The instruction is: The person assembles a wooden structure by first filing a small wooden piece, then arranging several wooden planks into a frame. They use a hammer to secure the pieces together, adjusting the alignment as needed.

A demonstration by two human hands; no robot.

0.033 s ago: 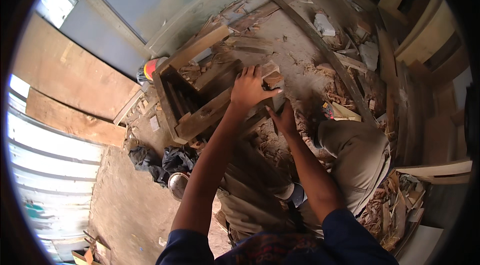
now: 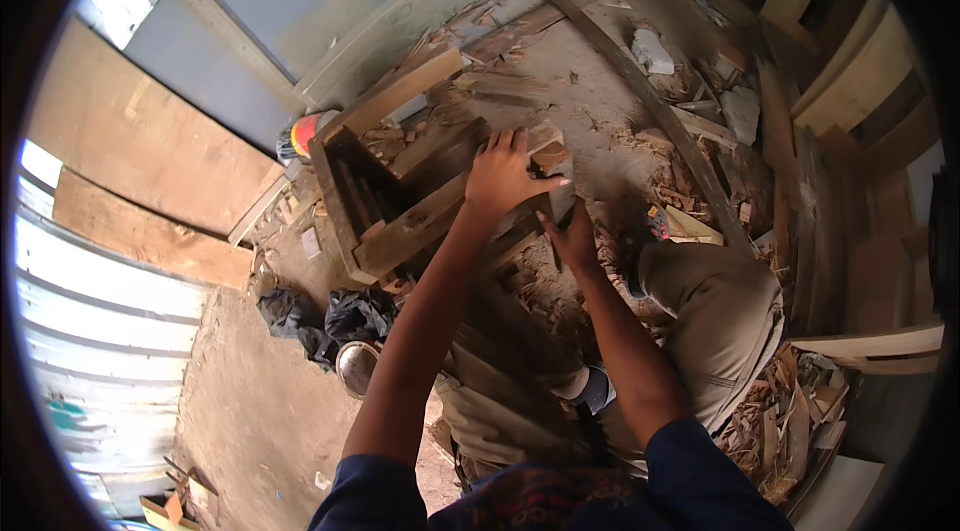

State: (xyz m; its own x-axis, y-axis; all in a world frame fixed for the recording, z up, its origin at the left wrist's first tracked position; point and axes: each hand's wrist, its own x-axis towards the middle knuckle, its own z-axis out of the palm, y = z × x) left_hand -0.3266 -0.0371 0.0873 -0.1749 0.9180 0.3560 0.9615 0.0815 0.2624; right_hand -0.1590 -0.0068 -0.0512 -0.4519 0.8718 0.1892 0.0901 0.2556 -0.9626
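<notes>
A rough wooden frame (image 2: 410, 241) of nailed boards lies tilted in front of me. My left hand (image 2: 500, 176) rests across its right end, fingers stretched over the wood and thumb spread to the right. Pale, chipped block ends (image 2: 547, 143) show just beyond those fingers. Lower and to the right, my right hand (image 2: 572, 239) has its thumb and fingers on either side of a greyish wood end (image 2: 562, 199). Its other fingers are partly hidden, and shadow blurs where this piece joins the frame.
A long dark plank (image 2: 650, 101) slants across the littered floor at the right. Black plastic bags (image 2: 350, 319) and a round tin (image 2: 356, 368) lie at left. Wood scraps (image 2: 790, 421) pile beside my bent knee (image 2: 710, 296). Wooden boards (image 2: 860, 61) stand along the right side.
</notes>
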